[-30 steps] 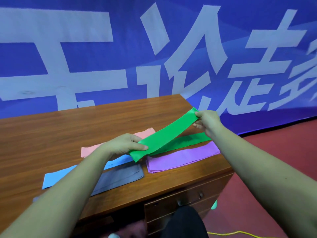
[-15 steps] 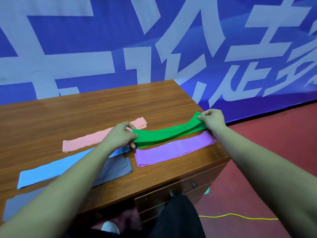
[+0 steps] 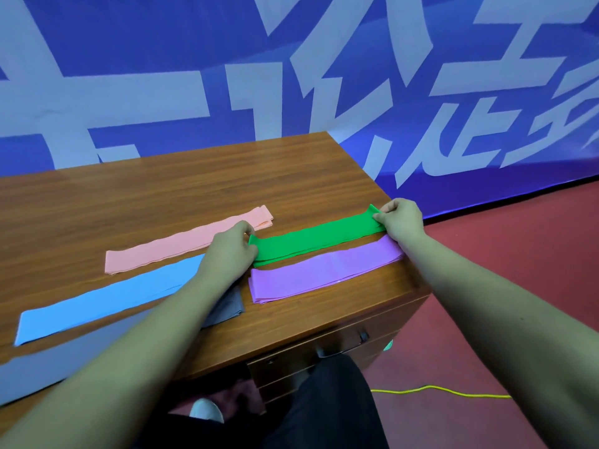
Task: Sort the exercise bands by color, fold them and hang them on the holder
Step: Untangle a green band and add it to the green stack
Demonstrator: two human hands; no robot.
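In the head view, the left hand (image 3: 231,251) is pinching the near end of the green exercise band (image 3: 311,239), its fingers curled over that end. The right hand (image 3: 402,220) is pinching the far end, with thumb and fingertips closed on the slightly raised edge. The green band is lying flat on the wooden desk (image 3: 162,189) in stacked layers. It is running from the left hand's grip towards 2 o'clock to the right hand's grip, so the whole strip is spanning between the two hands.

The purple band (image 3: 324,273) is lying just beside the green one, at its 5 o'clock side and parallel to it, passing under the right wrist. The pink band (image 3: 181,243) is stretching out at 10 o'clock from the left hand. The blue band (image 3: 103,296) is lying at 8 o'clock, with its end hidden under the left wrist. A grey band (image 3: 231,307) is showing beneath the left forearm.

Behind the desk, a blue banner (image 3: 162,43) with pale lettering is filling the wall at 12 o'clock. A yellow cord (image 3: 437,388) is trailing over the red floor (image 3: 518,254) at 5 o'clock.
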